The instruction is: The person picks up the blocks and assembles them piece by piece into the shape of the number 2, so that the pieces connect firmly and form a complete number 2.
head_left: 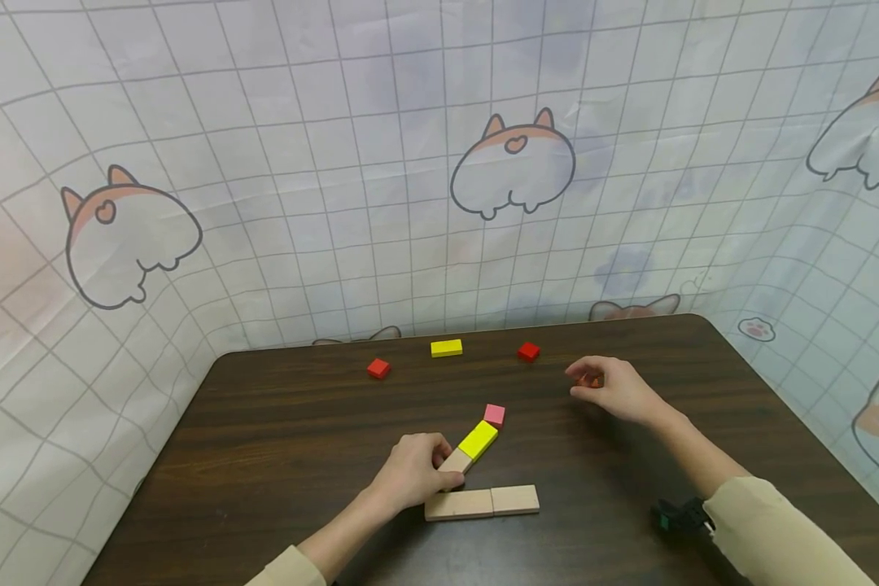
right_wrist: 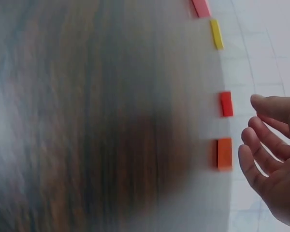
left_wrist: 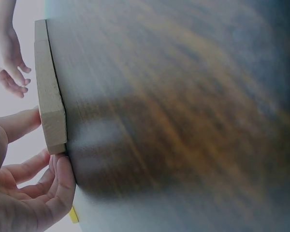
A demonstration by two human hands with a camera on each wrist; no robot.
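Observation:
My left hand (head_left: 414, 472) pinches a plain wooden block (head_left: 456, 462) between thumb and fingers. That block meets a yellow block (head_left: 479, 440) end to end, with a pink block (head_left: 494, 415) at the far end of this slanted line. Just nearer lie two light wooden blocks (head_left: 460, 505) in a row; the left wrist view has wooden blocks (left_wrist: 49, 87) beside the fingers. Over an orange block (right_wrist: 224, 154) hovers my right hand (head_left: 610, 389), fingers loosely bent and holding nothing. In the head view that hand partly hides the orange block (head_left: 593, 382).
Toward the table's (head_left: 286, 423) back edge lie a red block (head_left: 378, 369), a yellow block (head_left: 447, 348) and another red block (head_left: 529, 352). A black object (head_left: 680, 516) shows by the right sleeve. A patterned cloth (head_left: 337, 203) hangs behind.

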